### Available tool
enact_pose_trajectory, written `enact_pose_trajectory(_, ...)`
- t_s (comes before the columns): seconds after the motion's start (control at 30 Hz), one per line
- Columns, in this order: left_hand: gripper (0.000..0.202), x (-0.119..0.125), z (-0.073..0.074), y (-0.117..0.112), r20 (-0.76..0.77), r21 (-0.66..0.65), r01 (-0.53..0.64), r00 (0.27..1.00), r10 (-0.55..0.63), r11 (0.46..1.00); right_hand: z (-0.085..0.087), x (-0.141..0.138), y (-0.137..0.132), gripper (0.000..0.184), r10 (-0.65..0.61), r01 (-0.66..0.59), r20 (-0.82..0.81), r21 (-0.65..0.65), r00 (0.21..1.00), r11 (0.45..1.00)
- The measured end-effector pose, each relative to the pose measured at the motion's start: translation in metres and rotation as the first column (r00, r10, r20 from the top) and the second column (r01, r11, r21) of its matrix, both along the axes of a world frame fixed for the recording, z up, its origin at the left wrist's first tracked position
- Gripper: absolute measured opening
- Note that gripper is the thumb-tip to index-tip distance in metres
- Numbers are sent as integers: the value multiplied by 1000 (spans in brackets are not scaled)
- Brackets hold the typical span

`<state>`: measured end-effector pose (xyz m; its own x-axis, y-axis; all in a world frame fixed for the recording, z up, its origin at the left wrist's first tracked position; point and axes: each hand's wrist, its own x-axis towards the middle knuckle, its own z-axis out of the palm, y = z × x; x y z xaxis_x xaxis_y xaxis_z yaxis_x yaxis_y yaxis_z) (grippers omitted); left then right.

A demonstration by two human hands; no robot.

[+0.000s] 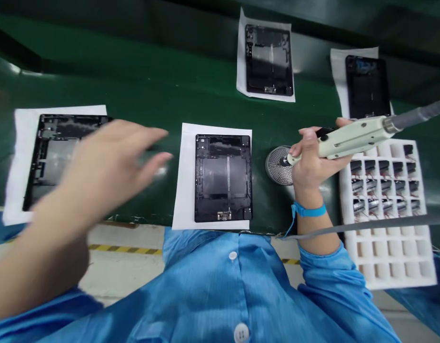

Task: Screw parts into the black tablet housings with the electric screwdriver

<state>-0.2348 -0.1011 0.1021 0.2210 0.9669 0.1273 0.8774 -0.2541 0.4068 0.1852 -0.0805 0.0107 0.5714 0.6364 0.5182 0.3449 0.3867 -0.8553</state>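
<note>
My right hand (311,159) grips a pale electric screwdriver (355,138), its tip pointing left over a round perforated metal disc (279,167); whether it touches is unclear. My left hand (109,157), blurred, is empty with thumb and forefinger apart. It hangs above the left tablet housing (50,157) and hides part of it. In front of me an opened black tablet housing (215,176) lies on white paper (184,190), a small circuit board (224,216) at its near edge.
Two more tablet housings, one at the back (268,57) and one at the back right (368,85), lie on white sheets. A white foam tray (393,247) holds several small dark parts on the right. The grey cable (377,223) crosses the tray and my forearm.
</note>
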Motion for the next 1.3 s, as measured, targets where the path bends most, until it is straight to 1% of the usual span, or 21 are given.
enact_pose_trajectory(0.03,49,28,-8,1,-58,23,124,991,-122,992,1,0,0,63,18,-18,-5,21,1000,1000)
enact_pose_trajectory(0.07,46,54,-15,3,-77,20,239,968,-237,971,2,-1,1,60,38,-38,-11,41,999,998)
enact_pose_trajectory(0.1,44,78,-22,6,-84,-4,327,942,-326,945,2,-1,1,57,52,-51,-16,65,999,997)
enact_pose_trajectory(0.17,41,116,-36,15,-65,-12,414,908,-414,910,4,-2,0,54,60,-59,-10,80,998,995)
enact_pose_trajectory(0.2,41,129,-44,20,-55,-8,429,902,-429,903,5,-3,-1,54,55,-55,-3,70,998,996)
enact_pose_trajectory(0.27,44,146,-60,28,-43,19,429,903,-428,903,8,-3,-4,53,47,-47,10,37,999,998)
enact_pose_trajectory(0.37,60,157,-84,33,-27,48,413,911,-412,909,20,-3,-8,51,31,-32,34,24,999,999)
enact_pose_trajectory(0.47,85,161,-103,28,-8,51,408,913,-408,911,39,-8,-2,48,32,-35,68,48,997,998)
enact_pose_trajectory(0.53,91,164,-111,22,3,44,403,915,-404,914,49,-17,11,49,72,-79,86,72,994,994)
enact_pose_trajectory(0.6,87,167,-115,18,6,38,398,917,-399,917,51,-31,29,50,114,-123,94,95,989,988)
enact_pose_trajectory(0.67,81,169,-117,17,1,43,400,917,-400,916,46,-47,48,50,150,-158,82,93,985,983)
enact_pose_trajectory(0.73,75,171,-117,17,-6,53,402,916,-402,914,34,-59,62,52,215,-218,62,57,975,974)
enact_pose_trajectory(0.8,72,172,-115,18,-4,63,400,916,-400,914,19,-64,70,63,302,-302,65,-10,951,953)
enact_pose_trajectory(0.87,72,173,-113,18,7,67,397,917,-399,915,6,-65,73,74,334,-326,104,-88,937,941)
enact_pose_trajectory(0.93,71,173,-110,17,15,65,399,916,-401,915,-3,-63,73,78,297,-279,151,-127,943,952)
enact_pose_trajectory(1.0,70,174,-108,17,12,61,401,915,-403,914,-7,-63,72,77,254,-238,167,-113,953,965)
enact_pose_trajectory(1.2,71,176,-106,17,-6,45,410,912,-410,911,-4,-72,70,73,221,-213,184,-64,958,975)
enact_pose_trajectory(1.3,73,176,-105,17,-5,33,417,909,-417,908,-2,-74,69,73,211,-208,159,-38,965,977)
